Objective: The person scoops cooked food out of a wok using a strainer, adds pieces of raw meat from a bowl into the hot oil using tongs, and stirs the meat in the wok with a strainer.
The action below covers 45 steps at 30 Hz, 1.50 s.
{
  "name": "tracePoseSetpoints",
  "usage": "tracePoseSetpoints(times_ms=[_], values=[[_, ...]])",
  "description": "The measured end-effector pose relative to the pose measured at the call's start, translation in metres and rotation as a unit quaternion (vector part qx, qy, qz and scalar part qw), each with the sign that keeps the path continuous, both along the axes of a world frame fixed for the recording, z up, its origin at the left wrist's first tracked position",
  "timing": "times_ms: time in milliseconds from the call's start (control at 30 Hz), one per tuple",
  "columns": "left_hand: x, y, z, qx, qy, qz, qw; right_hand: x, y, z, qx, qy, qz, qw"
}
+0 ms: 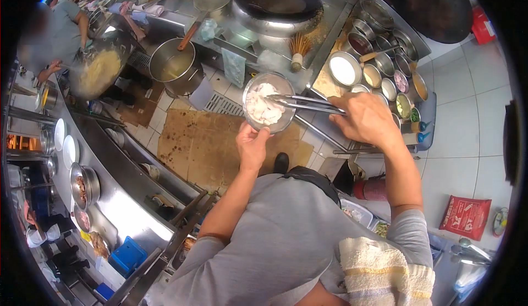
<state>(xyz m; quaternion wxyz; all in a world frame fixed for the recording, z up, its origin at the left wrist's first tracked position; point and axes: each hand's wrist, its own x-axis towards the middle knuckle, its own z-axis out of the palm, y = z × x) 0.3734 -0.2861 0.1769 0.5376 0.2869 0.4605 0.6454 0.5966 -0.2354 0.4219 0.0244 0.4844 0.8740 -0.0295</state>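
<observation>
My left hand [252,147] grips the near rim of a round metal bowl [286,120], thumb at the edge. Pale, whitish chunks of food [263,103] lie inside it; I cannot make out what kind. My right hand [369,113] is closed around a pair of metal tongs [313,104], whose tips reach into the bowl among the chunks. The bowl is held up in the air in front of my body, above the floor between the stove and the counter.
A wok [278,3] sits on the stove ahead, with a bamboo brush [297,53] beside it. Several ingredient bowls [345,68] crowd the right. A large pot [173,67] stands left. A co-worker [66,20] handles a wok of food. Flattened cardboard [192,146] covers the floor.
</observation>
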Motion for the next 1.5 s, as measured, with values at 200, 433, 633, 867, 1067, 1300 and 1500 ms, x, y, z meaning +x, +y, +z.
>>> tracePoseSetpoints(times_ms=[200,433,633,867,1067,1300,1500], values=[[-0.007,0.005,0.004,-0.02,-0.047,0.011,0.999,0.007,-0.004,0.016,0.003,-0.002,-0.046,0.999],[-0.017,0.015,0.014,-0.032,-0.145,0.0,0.989,0.011,-0.01,0.023,0.057,0.127,-0.03,0.99],[-0.027,0.019,0.024,-0.028,-0.149,-0.009,0.988,0.008,-0.006,0.011,-0.01,0.148,-0.058,0.987],[-0.04,0.015,0.029,-0.027,-0.148,-0.011,0.989,-0.001,-0.005,-0.007,0.025,0.125,-0.059,0.99],[-0.051,0.011,0.029,-0.023,-0.157,-0.015,0.987,-0.014,-0.006,-0.003,0.02,0.09,-0.053,0.994],[-0.067,0.011,0.029,-0.027,-0.155,-0.016,0.987,-0.022,-0.009,-0.007,0.022,0.121,-0.055,0.991],[-0.078,0.015,0.026,-0.033,-0.165,-0.017,0.986,-0.03,-0.007,-0.006,0.027,0.127,-0.06,0.99]])
